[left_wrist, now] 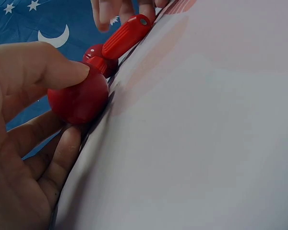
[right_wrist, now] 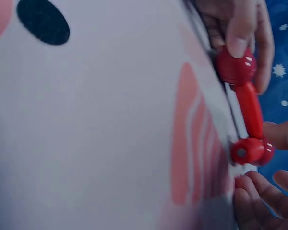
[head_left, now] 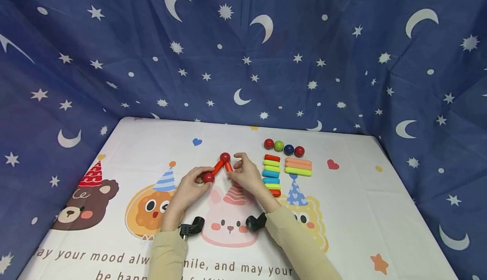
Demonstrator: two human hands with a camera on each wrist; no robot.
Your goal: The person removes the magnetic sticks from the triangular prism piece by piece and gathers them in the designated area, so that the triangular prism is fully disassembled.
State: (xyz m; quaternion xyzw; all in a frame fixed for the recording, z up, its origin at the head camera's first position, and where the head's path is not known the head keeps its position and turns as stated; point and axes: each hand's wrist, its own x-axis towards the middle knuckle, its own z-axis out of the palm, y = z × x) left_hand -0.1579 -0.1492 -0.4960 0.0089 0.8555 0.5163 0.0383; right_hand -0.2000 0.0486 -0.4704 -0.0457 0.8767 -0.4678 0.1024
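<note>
Two red balls and two red rods form a bent chain on the white printed cloth. My left hand [head_left: 192, 187] pinches the near red ball [left_wrist: 79, 98] between thumb and fingers. From it one red rod [right_wrist: 249, 110] runs to the far red ball [head_left: 225, 157]. A second red rod [left_wrist: 127, 36] slants off that far ball, its free end towards me. Around this rod my right hand [head_left: 245, 173] is spread, thumb and fingers apart. In the right wrist view a gap shows between its fingers and the rod's end.
To the right lies a column of short coloured rods [head_left: 271, 174]. Beside it are longer orange and yellow-green rods [head_left: 298, 166]. Behind them several balls [head_left: 288, 149] stand in a row. A blue star-patterned curtain [head_left: 243, 60] hangs at the table's back and sides.
</note>
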